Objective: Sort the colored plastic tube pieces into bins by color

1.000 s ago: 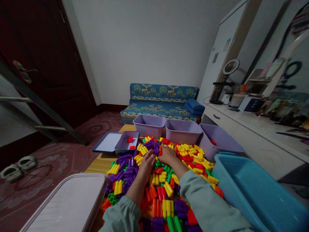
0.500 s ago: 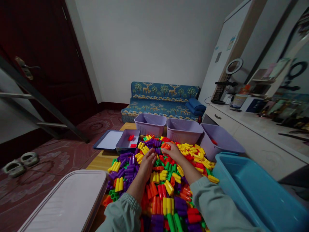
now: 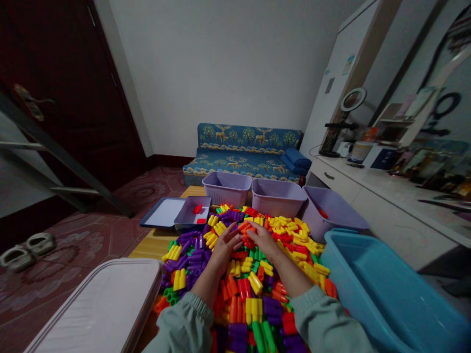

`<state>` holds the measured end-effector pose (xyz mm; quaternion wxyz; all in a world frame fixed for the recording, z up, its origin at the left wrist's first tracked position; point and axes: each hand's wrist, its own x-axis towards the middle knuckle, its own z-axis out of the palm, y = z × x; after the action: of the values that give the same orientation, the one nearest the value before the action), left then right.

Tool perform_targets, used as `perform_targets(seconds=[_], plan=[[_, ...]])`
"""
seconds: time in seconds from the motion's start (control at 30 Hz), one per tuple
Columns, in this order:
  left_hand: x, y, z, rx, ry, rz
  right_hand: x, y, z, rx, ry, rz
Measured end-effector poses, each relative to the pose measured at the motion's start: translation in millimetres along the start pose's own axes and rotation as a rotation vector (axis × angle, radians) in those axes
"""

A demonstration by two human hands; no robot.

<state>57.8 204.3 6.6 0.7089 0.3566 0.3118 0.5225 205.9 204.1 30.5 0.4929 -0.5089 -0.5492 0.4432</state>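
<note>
Bullet-shaped plastic building blocks in purple, yellow, green, red and orange lie heaped on the wooden table [image 3: 152, 242]. Over the middle of the heap, my right hand [image 3: 265, 241] grips an orange block [image 3: 246, 227] between thumb and fingers. My left hand [image 3: 225, 246] is just to its left, fingers apart and close to that block; whether they touch it I cannot tell. Yellow blocks [image 3: 290, 226] crowd the right of the heap, while purple blocks [image 3: 196, 257] gather at the left.
Behind the heap stand three lilac bins, the left [image 3: 226, 191], middle [image 3: 278, 198] and right [image 3: 324, 228]. A blue tub [image 3: 386, 289] is at the right. A small tray [image 3: 184, 215] holds red blocks beside a lid [image 3: 162, 215]. A pale lidded box [image 3: 99, 304] sits front left.
My right hand has brought the orange block slightly closer to my left hand. The left fingers have spread and turned towards it. The view has shifted a little.
</note>
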Motion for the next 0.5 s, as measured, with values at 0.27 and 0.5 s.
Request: perform_targets(seconds=[0.27, 0.5], plan=[[5.8, -9.7, -3.6, 0.064, 0.039, 0.021, -6.7, -4.4, 6.9, -0.333, 0.088, -0.098], [2.9, -5.1, -0.6, -0.056, 0.04, -0.041, -9.1, -7.1, -1.1, 0.311, 0.286, 0.112]])
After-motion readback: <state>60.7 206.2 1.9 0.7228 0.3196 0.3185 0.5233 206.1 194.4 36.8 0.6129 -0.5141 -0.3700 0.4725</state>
